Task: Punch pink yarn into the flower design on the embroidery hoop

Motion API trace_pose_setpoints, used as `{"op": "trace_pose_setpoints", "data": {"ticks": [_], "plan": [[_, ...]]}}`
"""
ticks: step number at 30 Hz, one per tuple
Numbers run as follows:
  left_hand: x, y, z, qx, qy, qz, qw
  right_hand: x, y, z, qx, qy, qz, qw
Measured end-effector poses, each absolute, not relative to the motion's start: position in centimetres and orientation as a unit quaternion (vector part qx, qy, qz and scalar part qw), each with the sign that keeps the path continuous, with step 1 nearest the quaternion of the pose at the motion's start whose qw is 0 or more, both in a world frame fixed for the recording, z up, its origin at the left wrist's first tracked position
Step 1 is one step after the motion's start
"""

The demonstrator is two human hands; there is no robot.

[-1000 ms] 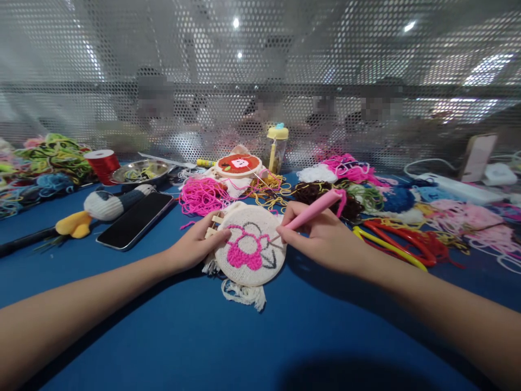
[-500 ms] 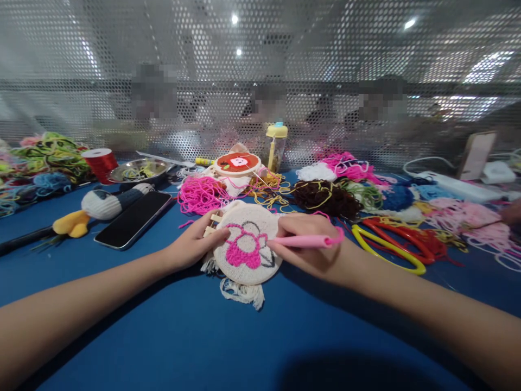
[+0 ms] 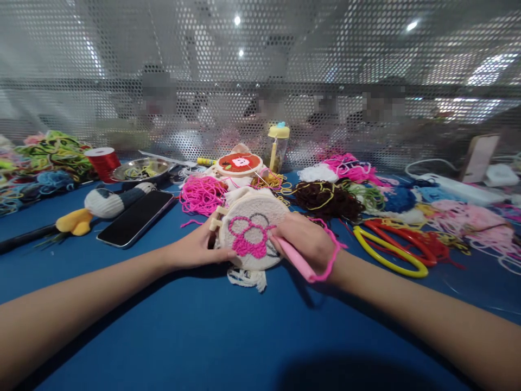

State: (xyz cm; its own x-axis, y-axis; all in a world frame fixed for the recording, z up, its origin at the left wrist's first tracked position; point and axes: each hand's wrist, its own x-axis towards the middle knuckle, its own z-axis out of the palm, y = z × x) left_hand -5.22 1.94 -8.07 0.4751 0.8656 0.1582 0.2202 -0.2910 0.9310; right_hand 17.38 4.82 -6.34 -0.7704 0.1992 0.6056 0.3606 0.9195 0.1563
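Observation:
My left hand [image 3: 199, 245] grips the left side of an embroidery hoop [image 3: 280, 202], its thumb lying on the front of the cream cloth. A flower in pink yarn [image 3: 249, 248] shows on the cloth, its lower petals filled and the upper ones outlined. Dark lines are drawn at the upper right and lower right of it. My right hand [image 3: 307, 239] is closed around a pink punch needle pen [image 3: 299, 262], whose tip end is by the flower's right side. Pink yarn [image 3: 336, 252] trails out of the pen's back end. A cream fringe [image 3: 248, 278] hangs below the hoop.
Behind the hoop lie pink yarn [image 3: 201, 194], a second hoop with red stitching [image 3: 240, 163] and a bottle [image 3: 280, 144]. A phone [image 3: 138, 218] and a knitted toy [image 3: 106, 202] are leftward. Brown yarn [image 3: 325, 198] and yellow handles [image 3: 391, 255] lie rightward.
The hoop has tilted up and turned slightly. My left thumb has moved down on the cloth. The pen's back end has swung down and left, and its yarn now loops over my right wrist.

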Motion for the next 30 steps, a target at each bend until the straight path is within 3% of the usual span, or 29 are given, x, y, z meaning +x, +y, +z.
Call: {"op": "trace_pose_setpoints", "data": {"ticks": [4, 8, 13, 17, 30], "plan": [[-5.0, 2.1, -8.1, 0.692, 0.359, 0.36, 0.512, 17.6, 5.2, -6.3, -0.185, -0.922, -0.167, 0.296], [-5.0, 2.4, -8.3, 0.683, 0.346, 0.408, 0.497, 17.7, 4.9, -5.7, -0.176, -0.924, -0.181, 0.287], [-4.9, 2.9, -8.6, 0.654, 0.352, 0.468, 0.48, 17.6, 5.0, -5.8, -0.133, -0.923, -0.135, 0.336], [-4.8, 2.9, -8.5, 0.65, 0.343, 0.475, 0.485, 17.4, 4.8, -5.8, -0.18, -0.901, -0.117, 0.378], [-4.7, 2.8, -8.7, 0.64, 0.33, 0.488, 0.493, 17.4, 3.6, -5.3, -0.288, -0.882, 0.018, 0.374]]}}
